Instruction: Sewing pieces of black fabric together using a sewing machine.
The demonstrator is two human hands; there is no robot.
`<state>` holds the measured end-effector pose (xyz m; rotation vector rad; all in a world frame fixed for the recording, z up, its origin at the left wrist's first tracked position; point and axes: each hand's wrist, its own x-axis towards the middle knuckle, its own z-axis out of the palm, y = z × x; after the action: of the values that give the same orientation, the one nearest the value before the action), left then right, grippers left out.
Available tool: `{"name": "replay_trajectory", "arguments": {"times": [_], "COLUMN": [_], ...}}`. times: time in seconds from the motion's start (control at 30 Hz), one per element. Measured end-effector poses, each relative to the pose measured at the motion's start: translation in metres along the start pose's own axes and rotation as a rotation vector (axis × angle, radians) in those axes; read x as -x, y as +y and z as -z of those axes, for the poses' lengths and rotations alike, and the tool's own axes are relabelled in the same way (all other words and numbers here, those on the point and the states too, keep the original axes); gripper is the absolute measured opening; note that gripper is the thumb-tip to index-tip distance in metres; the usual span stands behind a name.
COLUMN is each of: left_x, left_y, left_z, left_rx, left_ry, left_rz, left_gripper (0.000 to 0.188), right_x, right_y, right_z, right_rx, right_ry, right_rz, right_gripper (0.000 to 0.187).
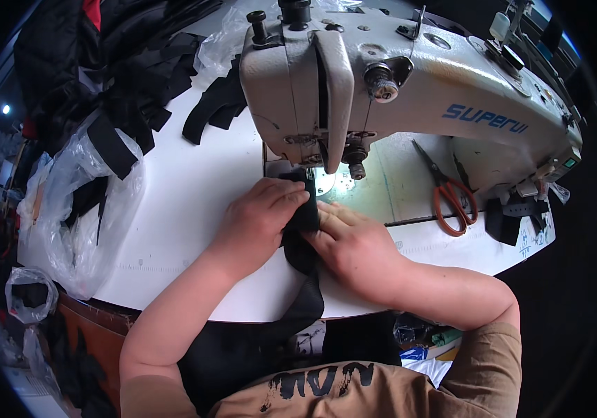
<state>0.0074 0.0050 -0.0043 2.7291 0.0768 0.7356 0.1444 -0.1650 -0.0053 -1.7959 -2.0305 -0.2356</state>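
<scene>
Your left hand point(260, 214) has its grip closed on a black fabric strip point(303, 217) beneath the sewing machine point(417, 90); your right hand point(357, 251) touches the strip's right edge, but whether its grip is clenched you cannot tell. The strip trails over the near edge of the white surface point(180, 230). Leftward, a clear plastic bag point(79, 261) contains black pieces point(89, 198); a smaller clear bag point(52, 296) below holds something black. The room's right side is dark.
</scene>
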Motion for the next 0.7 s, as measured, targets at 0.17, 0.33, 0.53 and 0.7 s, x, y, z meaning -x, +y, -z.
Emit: {"name": "replay_trajectory", "arguments": {"times": [0.17, 0.33, 0.53, 0.7], "left_x": [-0.001, 0.001, -0.001, -0.001], "left_y": [-0.001, 0.001, -0.002, -0.002], "left_z": [-0.001, 0.004, 0.007, 0.005], "left_rx": [-0.009, 0.061, 0.154, 0.115], "left_ry": [0.019, -0.013, 0.037, 0.071], "left_rz": [0.016, 0.042, 0.092, 0.024], "left_gripper": [0.051, 0.048, 0.035, 0.028], "right_x": [-0.001, 0.008, 0.011, 0.011], "right_y": [0.000, -0.003, -0.009, -0.008], "right_z": [0.003, 0.004, 0.010, 0.011], "right_rx": [0.001, 0.018, -0.036, -0.035], "right_ry": [-0.006, 0.035, 0.016, 0.019], "right_rz": [0.000, 0.099, 0.147, 0.157], "right_gripper": [0.032, 0.034, 0.031, 0.032]}}
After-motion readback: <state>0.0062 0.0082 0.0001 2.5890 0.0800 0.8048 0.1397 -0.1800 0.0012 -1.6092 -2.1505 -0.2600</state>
